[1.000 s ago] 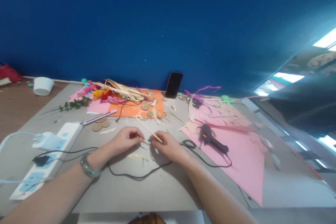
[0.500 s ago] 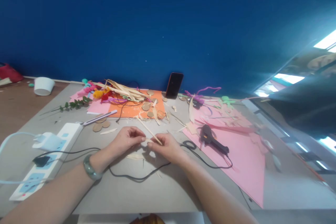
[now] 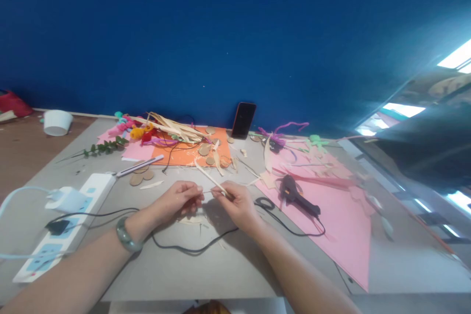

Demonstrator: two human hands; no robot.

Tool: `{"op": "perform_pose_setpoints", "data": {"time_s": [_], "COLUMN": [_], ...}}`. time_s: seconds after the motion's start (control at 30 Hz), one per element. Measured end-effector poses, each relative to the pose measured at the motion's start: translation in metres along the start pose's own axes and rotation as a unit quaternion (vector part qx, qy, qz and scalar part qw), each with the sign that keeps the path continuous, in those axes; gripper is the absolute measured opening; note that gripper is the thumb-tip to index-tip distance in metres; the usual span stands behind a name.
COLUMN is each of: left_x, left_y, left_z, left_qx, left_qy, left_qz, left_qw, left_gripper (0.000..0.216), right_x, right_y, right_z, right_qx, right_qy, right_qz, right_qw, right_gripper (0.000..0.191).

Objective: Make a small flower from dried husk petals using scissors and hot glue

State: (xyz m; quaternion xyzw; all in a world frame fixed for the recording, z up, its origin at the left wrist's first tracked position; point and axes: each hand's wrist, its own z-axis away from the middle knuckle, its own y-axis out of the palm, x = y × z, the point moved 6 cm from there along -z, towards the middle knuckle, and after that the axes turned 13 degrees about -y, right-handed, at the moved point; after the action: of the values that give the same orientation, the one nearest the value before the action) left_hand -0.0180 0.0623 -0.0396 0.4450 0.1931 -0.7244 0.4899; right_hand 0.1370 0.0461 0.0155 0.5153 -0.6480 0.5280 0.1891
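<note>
My left hand [image 3: 179,199] and my right hand [image 3: 238,202] meet over the grey table [image 3: 235,265], just above its surface. The right hand pinches a long pale dried leaf strip [image 3: 209,176] that slants up and to the left. My left hand's fingertips are pinched together at the strip's near end; what they hold is too small to name. Pale leaf scraps [image 3: 191,219] lie under both hands. A black cord [image 3: 191,248] loops across the table below my wrists. My left wrist wears a green bangle [image 3: 125,236].
A black glue gun [image 3: 296,195] lies on pink paper [image 3: 338,221] at right. A white power strip [image 3: 62,221] sits at left. Further back are orange paper [image 3: 180,152] with dried leaves, round cardboard discs [image 3: 142,176], a utility knife [image 3: 140,165], a leaning phone [image 3: 244,118] and a white cup [image 3: 57,122].
Both hands have lifted a little off the table and the leaf strip has risen with them. The right hand's pinch has moved up toward the left fingertips.
</note>
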Motion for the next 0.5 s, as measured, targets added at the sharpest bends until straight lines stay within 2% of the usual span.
{"op": "perform_pose_setpoints", "data": {"time_s": [0.17, 0.37, 0.43, 0.5], "left_x": [-0.003, -0.011, -0.012, -0.011], "left_y": [0.004, 0.0, -0.002, -0.003], "left_z": [0.004, 0.008, 0.008, 0.008], "left_qx": [0.036, 0.019, 0.004, -0.009], "left_qy": [-0.019, 0.039, 0.06, 0.069], "left_qz": [0.042, 0.053, 0.047, 0.027], "left_qw": [0.998, 0.998, 0.997, 0.997], "left_gripper": [0.03, 0.027, 0.027, 0.028], "right_x": [0.002, -0.012, -0.013, -0.011], "right_y": [-0.002, -0.011, -0.008, 0.0], "right_z": [0.0, 0.002, 0.001, 0.0], "right_qx": [-0.015, -0.072, -0.038, 0.026], "right_qy": [-0.024, 0.037, 0.038, 0.034], "right_qz": [0.019, 0.018, 0.021, 0.025], "right_qw": [0.999, 0.997, 0.998, 0.999], "right_gripper": [0.02, 0.029, 0.026, 0.023]}}
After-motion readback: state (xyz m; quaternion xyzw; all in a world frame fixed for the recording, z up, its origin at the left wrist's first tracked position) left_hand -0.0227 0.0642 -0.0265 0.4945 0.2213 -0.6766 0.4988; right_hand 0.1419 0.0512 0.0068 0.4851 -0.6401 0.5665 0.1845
